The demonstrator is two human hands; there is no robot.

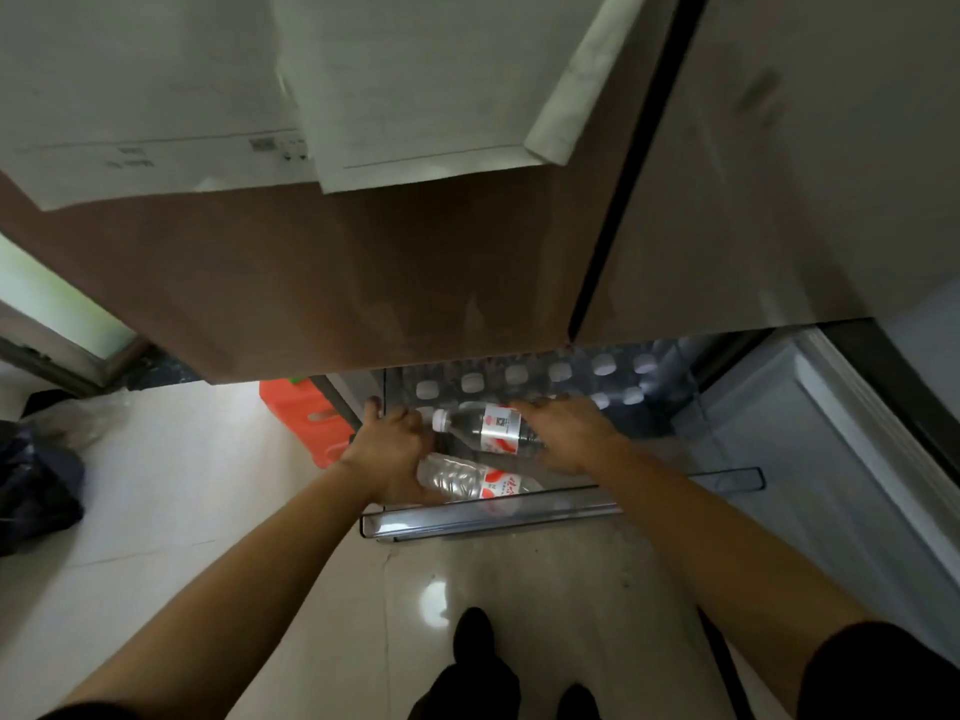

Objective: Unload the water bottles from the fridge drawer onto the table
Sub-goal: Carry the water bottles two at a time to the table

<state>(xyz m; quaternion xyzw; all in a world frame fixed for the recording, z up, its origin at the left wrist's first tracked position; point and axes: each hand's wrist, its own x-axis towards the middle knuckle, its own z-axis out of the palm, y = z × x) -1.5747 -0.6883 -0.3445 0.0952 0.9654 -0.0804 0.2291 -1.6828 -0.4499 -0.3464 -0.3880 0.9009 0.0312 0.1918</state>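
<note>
The clear plastic fridge drawer (561, 506) is pulled out low in front of me. Several upright water bottles (517, 375) with white caps stand at its back. My right hand (566, 433) grips a water bottle (488, 427) with a white and red label, held lying sideways above the drawer, cap pointing left. My left hand (392, 454) rests on a second water bottle (467, 483) that lies on its side near the drawer's front; whether it grips it is unclear. No table is in view.
Closed brown fridge doors (363, 283) hang above the drawer, with papers stuck on them. An open lower door (810, 459) stands to the right. An orange stool (306, 418) sits left of the drawer. Dark bags (36, 485) lie on the pale tiled floor at far left.
</note>
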